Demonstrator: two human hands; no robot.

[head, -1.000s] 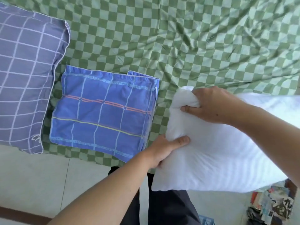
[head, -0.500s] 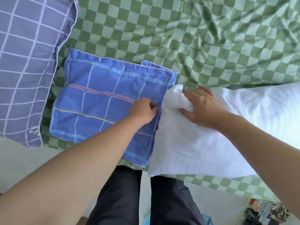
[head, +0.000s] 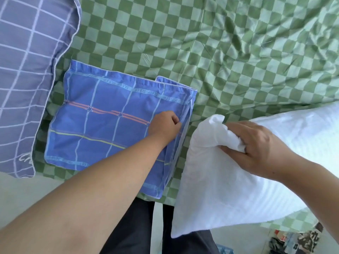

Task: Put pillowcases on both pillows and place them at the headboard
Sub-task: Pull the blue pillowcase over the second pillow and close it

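Right now your left hand (head: 165,125) is closed in a pinch on the right edge of the blue pillowcase (head: 113,125), fingers curled together at its open side. That pillowcase lies folded flat on the green checked sheet (head: 201,43), near the bed's edge just in front of your legs (head: 135,228). Your right hand (head: 256,145) is clamped on a bunched corner of the bare white pillow (head: 220,195), thumb underneath and fingers over the top, with the gathered fabric sticking up beside your knuckles. This pillow lies just beside the pillowcase on its right, its near corner hanging past the bed's edge over your legs. A second pillow (head: 27,79), already in a purple grid-pattern case, lies at the left of the sheet, its edge near the pillowcase.
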